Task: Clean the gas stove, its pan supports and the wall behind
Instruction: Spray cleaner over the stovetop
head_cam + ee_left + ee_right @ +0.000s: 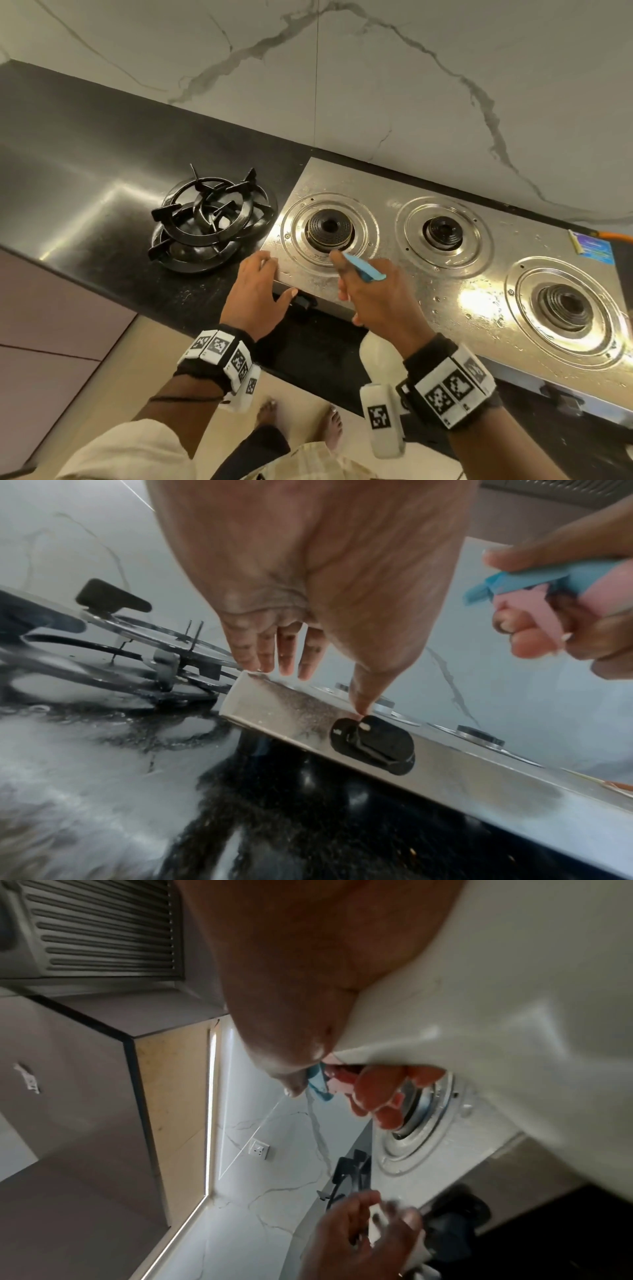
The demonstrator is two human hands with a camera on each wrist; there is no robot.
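Observation:
A steel three-burner gas stove (431, 281) sits on the black counter, wet with droplets, its burners bare. Black pan supports (209, 219) lie stacked on the counter to its left. My right hand (373, 294) grips a white spray bottle (380, 353) with a blue nozzle (363, 269) and pink trigger (544, 615), fingers curled on the trigger, nozzle over the left burner (329, 228). My left hand (257, 291) rests with straight fingers on the stove's front left corner (246, 685), its thumb by a black knob (373, 742). The marble wall (411, 85) stands behind.
An orange gas hose (613, 236) and a blue sticker (592, 246) are at the stove's far right. A range hood grille (99, 928) and a wall socket (258, 1148) show in the right wrist view. The black counter (85, 171) stretches left of the supports.

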